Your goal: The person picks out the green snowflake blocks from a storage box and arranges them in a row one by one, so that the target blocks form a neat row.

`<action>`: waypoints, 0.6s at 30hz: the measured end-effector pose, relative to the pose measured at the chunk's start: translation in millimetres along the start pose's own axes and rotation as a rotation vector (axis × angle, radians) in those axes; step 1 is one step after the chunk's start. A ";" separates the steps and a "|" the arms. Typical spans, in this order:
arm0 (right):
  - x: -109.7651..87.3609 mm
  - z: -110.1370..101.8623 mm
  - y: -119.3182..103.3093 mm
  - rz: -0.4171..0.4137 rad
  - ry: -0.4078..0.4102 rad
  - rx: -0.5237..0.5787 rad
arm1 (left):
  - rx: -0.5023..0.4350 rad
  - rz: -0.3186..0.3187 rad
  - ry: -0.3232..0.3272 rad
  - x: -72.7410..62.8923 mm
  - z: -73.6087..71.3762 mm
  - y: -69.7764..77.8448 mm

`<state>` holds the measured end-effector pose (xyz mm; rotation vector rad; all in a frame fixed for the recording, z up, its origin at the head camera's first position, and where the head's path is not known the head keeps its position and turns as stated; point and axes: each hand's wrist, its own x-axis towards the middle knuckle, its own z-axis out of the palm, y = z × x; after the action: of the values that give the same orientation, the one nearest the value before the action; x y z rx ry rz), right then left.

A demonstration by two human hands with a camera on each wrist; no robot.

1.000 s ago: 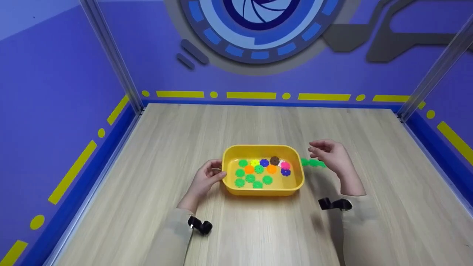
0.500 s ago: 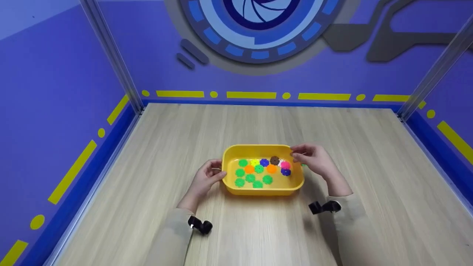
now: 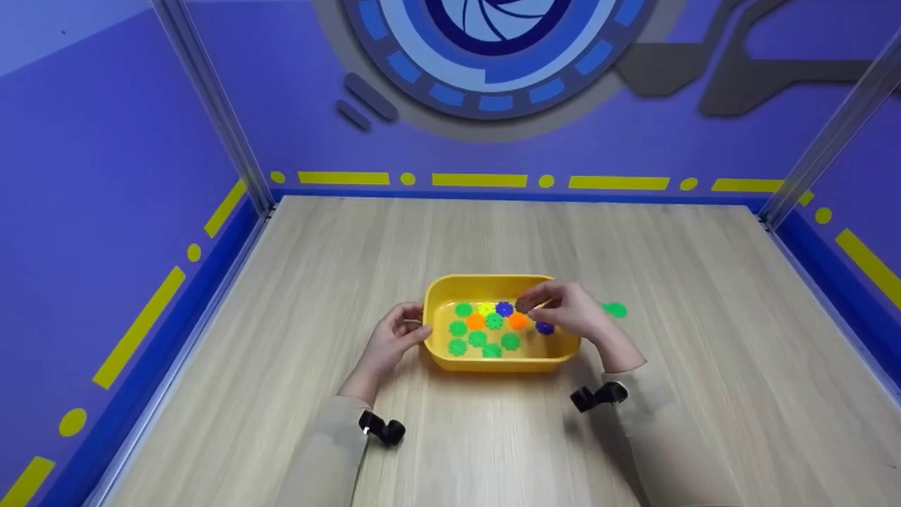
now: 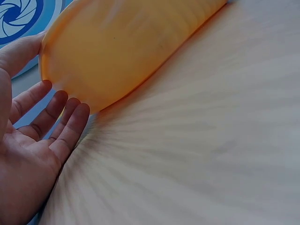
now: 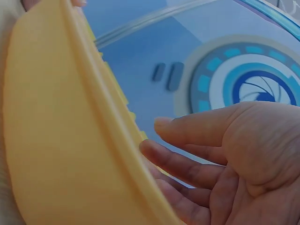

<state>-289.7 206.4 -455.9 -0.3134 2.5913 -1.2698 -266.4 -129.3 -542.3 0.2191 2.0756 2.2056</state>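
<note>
A yellow plastic bin (image 3: 493, 365) stands on the table with flower-shaped plastic discs spread over its floor. My left hand (image 3: 391, 339) holds the bin's left end, thumb on the rim and fingertips against the outer wall, as the left wrist view of the bin (image 4: 112, 56) shows. Over the bin's right part hangs my right hand (image 3: 569, 310), its fingertips close to a brown disc (image 3: 521, 304). In the right wrist view the thumb and forefinger of the right hand (image 5: 225, 164) are apart, with nothing visible between them. The hand covers the pink and white discs.
Right of the bin, partly behind my right wrist, green discs (image 3: 615, 310) lie on the wooden table (image 3: 450, 239). Inside the bin are several green discs (image 3: 477, 339), two orange ones (image 3: 476, 322), a yellow one (image 3: 486, 309) and dark blue ones (image 3: 504, 309). Blue-purple panels enclose the table.
My right hand has moved left from above the green discs on the table, across the bin's rim, to over the discs inside. The left hand and the bin have stayed put.
</note>
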 end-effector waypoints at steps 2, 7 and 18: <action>2.8 3.9 -1.2 -0.019 -0.022 -0.021 | 0.012 0.004 0.000 -0.3 0.5 0.2; 8.5 14.7 -3.0 -0.069 -0.052 -0.064 | 0.038 0.003 0.005 -2.2 0.6 0.7; 13.8 35.5 -5.1 -0.078 -0.097 -0.199 | 0.035 0.014 0.006 -1.0 0.4 0.8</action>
<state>-291.5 172.9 -474.5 -0.5040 2.6484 -0.9938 -265.3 -129.2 -541.5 0.2306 2.1235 2.1820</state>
